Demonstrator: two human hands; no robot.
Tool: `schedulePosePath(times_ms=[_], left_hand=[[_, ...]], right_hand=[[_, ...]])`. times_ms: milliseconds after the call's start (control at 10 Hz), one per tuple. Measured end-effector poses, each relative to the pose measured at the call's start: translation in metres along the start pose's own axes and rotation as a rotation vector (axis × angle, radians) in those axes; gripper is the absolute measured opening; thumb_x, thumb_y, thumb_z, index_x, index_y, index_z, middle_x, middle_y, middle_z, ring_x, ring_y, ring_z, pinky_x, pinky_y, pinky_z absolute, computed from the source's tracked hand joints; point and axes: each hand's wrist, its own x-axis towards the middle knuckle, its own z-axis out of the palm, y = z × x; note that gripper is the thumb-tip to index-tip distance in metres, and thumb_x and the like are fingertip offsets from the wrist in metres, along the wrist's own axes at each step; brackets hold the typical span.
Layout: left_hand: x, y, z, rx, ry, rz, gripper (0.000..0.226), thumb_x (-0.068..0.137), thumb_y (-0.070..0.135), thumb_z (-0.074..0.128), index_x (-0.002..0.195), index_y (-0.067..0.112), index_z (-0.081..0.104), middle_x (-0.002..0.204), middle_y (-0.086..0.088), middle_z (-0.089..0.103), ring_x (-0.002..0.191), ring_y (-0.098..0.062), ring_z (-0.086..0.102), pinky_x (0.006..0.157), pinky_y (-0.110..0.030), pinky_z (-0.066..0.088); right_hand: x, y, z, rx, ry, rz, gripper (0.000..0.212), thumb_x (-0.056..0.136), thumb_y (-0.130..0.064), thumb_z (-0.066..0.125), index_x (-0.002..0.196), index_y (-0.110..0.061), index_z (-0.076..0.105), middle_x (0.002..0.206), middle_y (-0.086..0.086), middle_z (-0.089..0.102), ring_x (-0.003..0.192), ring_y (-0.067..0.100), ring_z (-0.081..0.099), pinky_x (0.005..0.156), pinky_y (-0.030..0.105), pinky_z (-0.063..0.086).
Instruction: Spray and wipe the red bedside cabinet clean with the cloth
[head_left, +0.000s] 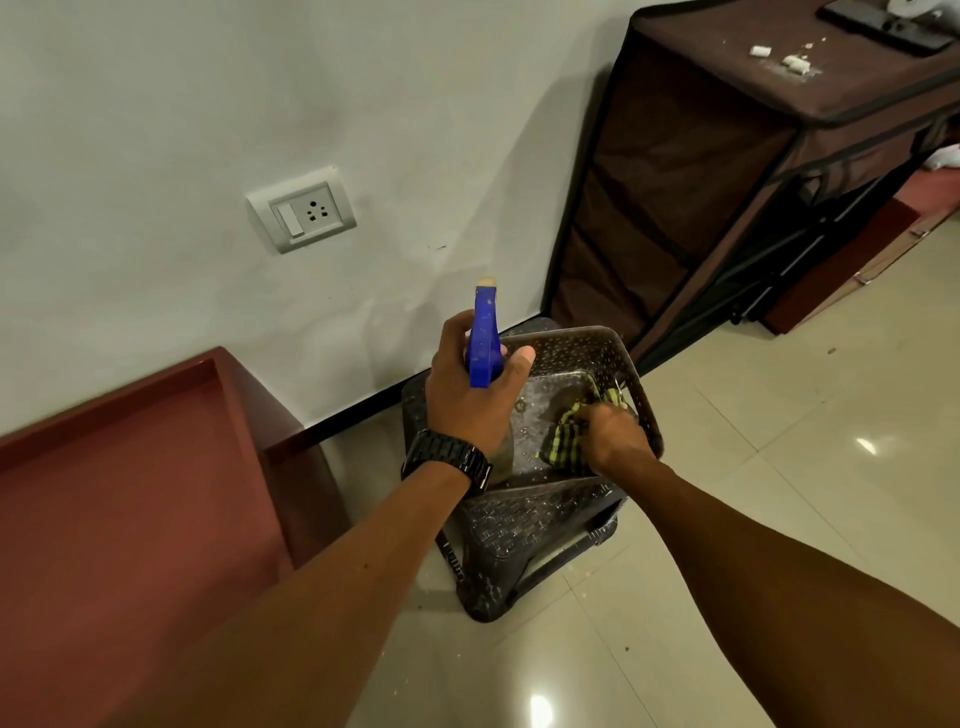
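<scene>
The red bedside cabinet (119, 467) stands at the lower left against the wall, its top bare with a raised rim. My left hand (467, 395), with a black watch at the wrist, is shut on a spray bottle with a blue head (484, 338), held upright above a dark plastic basket (587, 343). My right hand (613, 436) reaches into that basket and grips a yellow and black striped cloth (563, 431). The bottle's body is mostly hidden behind my left hand.
The basket sits on a dark woven plastic stool (524, 540) on the glossy tiled floor (779, 467). A brown fabric wardrobe (691, 171) stands at the right, with white scraps on top. A wall socket (301, 210) is above the cabinet.
</scene>
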Motion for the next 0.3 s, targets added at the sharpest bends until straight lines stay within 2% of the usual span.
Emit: schedulePosePath(times_ms=[200,300], left_hand=[[-0.0058,-0.006,-0.005,0.02,-0.044,-0.069,0.048,0.074,0.034,0.076,0.11,0.036,0.043,0.102,0.002,0.062,0.08,-0.005,0.061,0.082,-0.035,0.055],[-0.0089,-0.0061,-0.0091,0.017,-0.055,-0.067,0.052,0.072,0.034,0.077,0.111,0.037,0.043,0.1,0.005,0.058,0.081,-0.005,0.059,0.085,-0.036,0.054]], right_hand=[[-0.0034,0.0001,-0.0005,-0.046,-0.033,-0.032,0.04,0.093,-0.007,0.044,0.132,-0.011,0.051,0.146,0.009,0.038,0.129,0.036,0.042,0.108,0.046,0.035],[-0.0112,0.0004,-0.0051,0.002,0.032,-0.035,0.038,0.093,-0.014,0.046,0.13,-0.013,0.054,0.141,0.009,0.043,0.124,0.036,0.045,0.104,0.046,0.039]])
